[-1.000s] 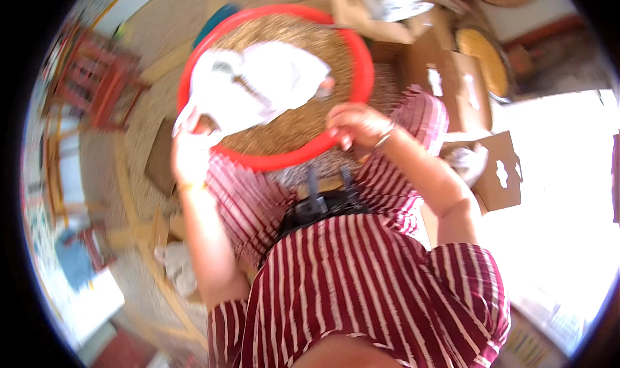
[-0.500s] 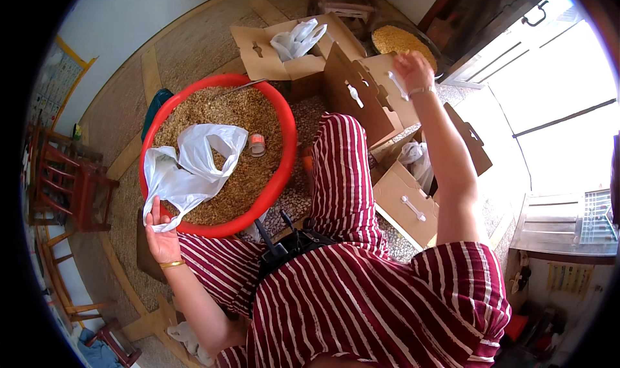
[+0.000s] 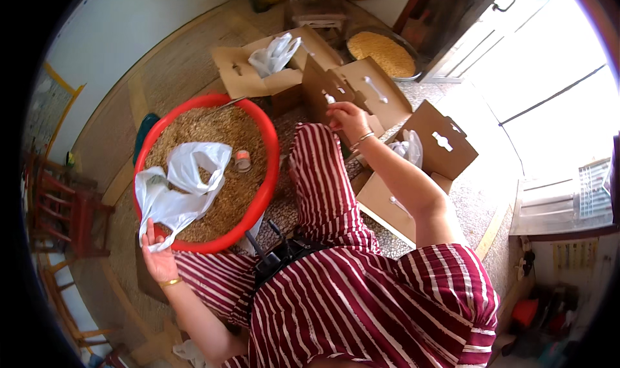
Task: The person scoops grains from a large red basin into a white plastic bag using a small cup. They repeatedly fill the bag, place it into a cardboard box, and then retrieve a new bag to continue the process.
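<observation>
My left hand (image 3: 158, 255) is closed on the lower edge of a white plastic bag (image 3: 194, 164). The bag lies crumpled on grain-like pieces (image 3: 194, 122) that fill a big red basin (image 3: 274, 168). Beside the bag, a small can with an orange band (image 3: 242, 161) rests on the grain. My right hand (image 3: 347, 119) is over my knee, in front of the open cardboard box (image 3: 323, 87). Its fingers are curled together, and whatever may be between them is too small to make out.
Another open cardboard box (image 3: 252, 77) with a white bag (image 3: 276, 55) stands behind the basin. To the right is a third box (image 3: 436, 139) with a white bag inside. A round tray of yellow grain (image 3: 381, 53) lies near the door. Wooden chairs (image 3: 64, 206) stand at the left.
My right hand has moved left and toward me, from over the box flap to over my knee. My left hand keeps hold of the bag. The view has shifted slightly.
</observation>
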### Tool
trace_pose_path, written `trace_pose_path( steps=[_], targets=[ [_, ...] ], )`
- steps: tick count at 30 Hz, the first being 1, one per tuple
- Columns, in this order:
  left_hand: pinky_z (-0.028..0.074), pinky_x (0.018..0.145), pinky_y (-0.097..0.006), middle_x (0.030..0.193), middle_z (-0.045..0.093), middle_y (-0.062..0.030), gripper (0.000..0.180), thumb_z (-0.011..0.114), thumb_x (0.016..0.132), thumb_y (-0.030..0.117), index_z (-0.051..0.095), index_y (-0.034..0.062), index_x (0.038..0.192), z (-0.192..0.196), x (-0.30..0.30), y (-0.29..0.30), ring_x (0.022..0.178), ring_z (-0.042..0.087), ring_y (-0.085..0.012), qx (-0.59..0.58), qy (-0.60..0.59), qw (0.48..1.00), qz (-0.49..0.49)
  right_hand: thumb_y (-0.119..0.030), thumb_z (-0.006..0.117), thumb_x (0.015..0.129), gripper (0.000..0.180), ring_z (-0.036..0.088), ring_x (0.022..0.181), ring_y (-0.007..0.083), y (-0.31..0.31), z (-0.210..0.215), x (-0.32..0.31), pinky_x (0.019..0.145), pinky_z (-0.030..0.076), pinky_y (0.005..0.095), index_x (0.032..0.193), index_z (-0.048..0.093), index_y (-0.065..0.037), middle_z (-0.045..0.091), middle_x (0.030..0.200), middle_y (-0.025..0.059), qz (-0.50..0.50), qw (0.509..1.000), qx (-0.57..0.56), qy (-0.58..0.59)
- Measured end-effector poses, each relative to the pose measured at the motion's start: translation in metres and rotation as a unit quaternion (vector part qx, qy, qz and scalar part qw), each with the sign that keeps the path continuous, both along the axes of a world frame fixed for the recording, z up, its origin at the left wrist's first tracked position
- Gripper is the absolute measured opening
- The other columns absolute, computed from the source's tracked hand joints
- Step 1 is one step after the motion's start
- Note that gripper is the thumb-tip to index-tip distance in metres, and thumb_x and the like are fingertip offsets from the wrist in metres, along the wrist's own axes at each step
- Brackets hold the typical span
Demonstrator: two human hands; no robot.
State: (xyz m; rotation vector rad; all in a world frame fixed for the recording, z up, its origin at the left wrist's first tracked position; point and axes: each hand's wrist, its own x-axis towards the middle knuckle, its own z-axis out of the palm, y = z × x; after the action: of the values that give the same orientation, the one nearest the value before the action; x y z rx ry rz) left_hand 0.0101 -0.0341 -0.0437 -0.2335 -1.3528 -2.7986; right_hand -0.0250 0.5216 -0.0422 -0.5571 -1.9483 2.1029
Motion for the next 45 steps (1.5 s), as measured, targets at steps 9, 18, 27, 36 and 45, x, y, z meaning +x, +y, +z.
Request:
trace_pose_path(
  steps=[9,18,27,36,45],
  targets=[
    [0.047,0.085,-0.031,0.141,0.021,-0.0197,0.035,0.036,0.094,0.023,0.048,0.0081,0.123,-0.006,-0.005,-0.011,0.089,0.058,-0.0147,0.015,0.011,0.999,-0.047,-0.010,0.052,0.077,0.017,0.063,0.069,0.0194,-0.058,0.010,-0.005,0.067,0.050,0.0294,0.090,0.063,-0.005,0.065,0.073,0.0077,0.102,0.960,0.259,0.026],
    [0.034,0.098,-0.045,0.140,0.024,-0.0210,0.034,0.036,0.093,0.022,0.047,0.0132,0.124,-0.019,-0.004,-0.027,0.122,0.038,-0.0263,0.060,0.031,0.994,-0.081,-0.022,0.051,0.076,0.020,0.060,0.076,0.0294,-0.093,0.012,-0.032,0.071,0.048,0.0369,0.087,0.065,-0.015,0.064,0.078,0.0096,0.215,0.853,0.476,0.025],
    [0.047,0.079,-0.031,0.138,0.029,-0.0210,0.030,0.045,0.089,0.022,0.057,0.0112,0.115,0.002,-0.003,0.001,0.083,0.056,-0.0143,0.053,-0.028,0.998,0.012,-0.026,0.054,0.076,0.032,0.058,0.088,0.0323,-0.172,-0.049,-0.067,0.079,0.045,0.0386,0.099,0.059,-0.005,0.061,0.092,0.0181,0.531,0.683,0.500,-0.038],
    [0.047,0.073,-0.026,0.138,0.028,-0.0230,0.030,0.046,0.089,0.024,0.058,0.0118,0.113,0.033,0.004,0.009,0.081,0.055,-0.0140,0.053,0.021,0.998,-0.002,-0.032,0.050,0.081,0.047,0.043,0.114,0.0334,-0.197,-0.098,-0.131,0.094,0.038,0.0382,0.120,0.049,-0.004,0.050,0.117,0.0206,0.457,0.575,0.660,-0.160],
    [0.047,0.078,-0.026,0.136,0.028,-0.0273,0.030,0.048,0.087,0.024,0.060,0.0085,0.111,0.035,0.013,0.009,0.088,0.056,-0.0145,0.041,0.029,0.998,0.024,-0.036,0.056,0.076,0.049,0.047,0.109,0.0337,-0.195,-0.244,-0.166,0.093,0.040,0.0384,0.116,0.053,-0.007,0.050,0.119,0.0167,0.520,0.620,0.578,0.105]
  ],
)
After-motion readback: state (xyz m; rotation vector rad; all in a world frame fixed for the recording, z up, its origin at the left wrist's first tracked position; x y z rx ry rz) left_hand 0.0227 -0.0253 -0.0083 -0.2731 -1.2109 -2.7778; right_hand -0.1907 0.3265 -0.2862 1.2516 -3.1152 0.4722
